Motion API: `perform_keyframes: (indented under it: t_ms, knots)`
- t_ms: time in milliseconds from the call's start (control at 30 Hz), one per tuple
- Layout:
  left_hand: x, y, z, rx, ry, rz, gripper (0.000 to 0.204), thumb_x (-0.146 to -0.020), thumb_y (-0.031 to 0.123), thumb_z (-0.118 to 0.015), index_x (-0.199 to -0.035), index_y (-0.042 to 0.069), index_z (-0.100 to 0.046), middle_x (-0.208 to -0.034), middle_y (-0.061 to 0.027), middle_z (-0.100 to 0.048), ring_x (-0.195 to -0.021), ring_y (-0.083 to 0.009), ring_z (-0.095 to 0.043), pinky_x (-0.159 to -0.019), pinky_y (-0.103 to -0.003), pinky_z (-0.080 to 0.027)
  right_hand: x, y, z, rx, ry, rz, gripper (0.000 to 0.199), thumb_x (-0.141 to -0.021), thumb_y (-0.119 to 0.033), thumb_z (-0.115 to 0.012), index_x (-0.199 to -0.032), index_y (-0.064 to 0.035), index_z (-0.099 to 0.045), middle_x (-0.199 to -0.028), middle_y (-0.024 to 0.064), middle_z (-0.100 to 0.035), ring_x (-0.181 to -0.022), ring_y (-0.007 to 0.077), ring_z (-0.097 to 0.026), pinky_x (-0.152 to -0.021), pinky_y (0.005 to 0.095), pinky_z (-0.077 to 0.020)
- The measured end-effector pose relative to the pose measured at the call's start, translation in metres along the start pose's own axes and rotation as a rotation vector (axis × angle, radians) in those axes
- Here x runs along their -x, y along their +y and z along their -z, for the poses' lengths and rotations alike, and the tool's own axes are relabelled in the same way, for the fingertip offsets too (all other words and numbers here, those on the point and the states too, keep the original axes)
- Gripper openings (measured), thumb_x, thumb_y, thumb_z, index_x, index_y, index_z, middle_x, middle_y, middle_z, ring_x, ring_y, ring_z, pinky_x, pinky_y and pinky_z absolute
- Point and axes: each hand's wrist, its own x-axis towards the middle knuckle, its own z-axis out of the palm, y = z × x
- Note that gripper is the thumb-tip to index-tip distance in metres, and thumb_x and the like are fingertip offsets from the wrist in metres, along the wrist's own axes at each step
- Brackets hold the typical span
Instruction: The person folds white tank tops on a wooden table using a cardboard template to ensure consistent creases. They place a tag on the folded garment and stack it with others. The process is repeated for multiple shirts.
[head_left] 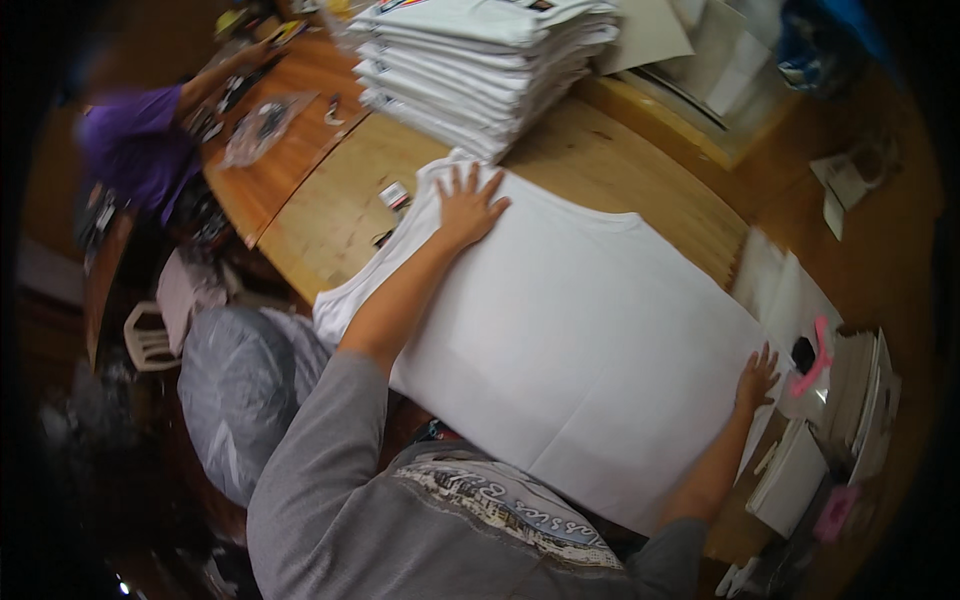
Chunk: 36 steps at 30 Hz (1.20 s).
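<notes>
A white T-shirt point(560, 330) lies spread out across the wooden table before me, its neckline toward the far side and one sleeve off to the left. My left hand point(468, 207) rests flat near its far left shoulder, fingers spread. Over at the right edge of the cloth, my right hand point(758, 378) lies with its fingers apart. Neither hand grips anything. Just beyond my left hand rises a tall stack of folded white shirts point(480, 75).
A person in a purple top point(140, 140) works at the far left of the table point(330, 220). A grey plastic bag point(240, 390) bulges at my left, near a pale plastic chair point(150, 335). Boxes point(790, 480) and a pink strip point(820, 355) lie at the right.
</notes>
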Motion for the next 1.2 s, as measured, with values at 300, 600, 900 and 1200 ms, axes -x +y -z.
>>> perform_keyframes:
  t_ms: [300, 600, 900, 1200]
  knots:
    - [0.175, -0.15, 0.071, 0.129, 0.567, 0.486, 0.043, -0.076, 0.028, -0.057, -0.106, -0.001, -0.047, -0.11, -0.0161, -0.047, -0.097, -0.0335, -0.045, -0.084, -0.037, -0.036, 0.088, 0.015, 0.043, 0.006, -0.017, -0.076, 0.049, -0.084, -0.053, -0.024, -0.13, -0.0357, -0.019, -0.139, 0.0014, -0.012, -0.125, 0.0325, -0.016, -0.087, 0.0674, -0.0151]
    - [0.233, -0.161, 0.071, 0.332, 0.289, 0.897, 0.028, -0.075, 0.03, -0.06, -0.073, 0.003, -0.051, -0.068, -0.0093, -0.055, -0.067, -0.0256, -0.053, -0.057, -0.034, -0.039, 0.115, 0.032, 0.022, 0.013, -0.048, -0.114, 0.047, -0.086, -0.051, -0.023, -0.13, -0.0343, -0.021, -0.139, -0.0022, -0.015, -0.126, 0.0262, -0.016, -0.093, 0.0618, -0.0138]
    - [0.084, -0.128, 0.048, 0.234, -0.091, -0.076, 0.043, -0.086, 0.036, -0.036, -0.124, 0.015, -0.037, -0.133, -0.0062, -0.028, -0.125, -0.0254, -0.021, -0.099, -0.05, -0.014, 0.113, 0.022, 0.02, 0.004, -0.068, -0.095, 0.047, -0.086, -0.049, -0.024, -0.13, -0.0341, -0.02, -0.139, -0.0021, -0.014, -0.127, 0.026, -0.015, -0.093, 0.0611, -0.0149]
    - [0.09, -0.137, 0.044, -0.018, 0.026, -0.096, 0.048, -0.085, 0.046, -0.032, -0.126, 0.021, -0.035, -0.136, -0.0037, -0.022, -0.126, -0.0254, -0.016, -0.096, -0.057, -0.01, 0.118, 0.025, 0.03, 0.02, -0.064, -0.107, 0.046, -0.087, -0.046, -0.025, -0.13, -0.033, -0.02, -0.139, -0.0007, -0.015, -0.126, 0.0267, -0.015, -0.093, 0.0604, -0.0155]
